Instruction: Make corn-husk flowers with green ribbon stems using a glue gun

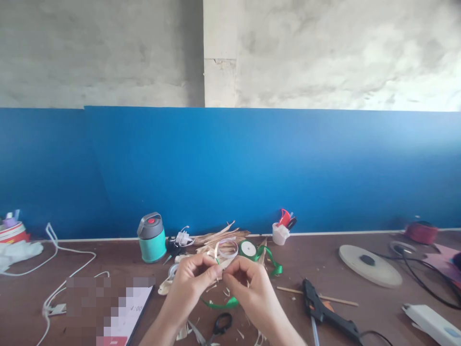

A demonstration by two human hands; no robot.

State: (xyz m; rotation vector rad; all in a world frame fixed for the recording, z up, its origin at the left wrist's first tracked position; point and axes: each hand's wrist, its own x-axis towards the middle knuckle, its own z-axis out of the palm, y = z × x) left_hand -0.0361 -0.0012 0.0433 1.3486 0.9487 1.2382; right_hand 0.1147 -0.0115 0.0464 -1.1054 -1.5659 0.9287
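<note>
Close together over the middle of the table, both hands have their fingertips pinched on a small pale strip [226,263] that looks like dried husk. My left hand [196,278] is closed on it from one side, where a thin green bit shows by the fingers. From the other side my right hand [248,284] pinches it, thumb and forefinger nearly touching the left thumb. The fingers cover part of the strip. Beneath the hands lie a green ribbon [226,303], black-handled scissors [222,324] and pale scraps. Behind them sit a ribbon spool [248,249] and a heap of dried husks [212,240].
At right lie a black glue gun [326,310], a thin wooden stick [340,300] and a round pale disc [370,265]. A teal flask [152,245] and a white cup with tools [280,234] stand behind. White cables [68,278] and a phone [131,312] are left.
</note>
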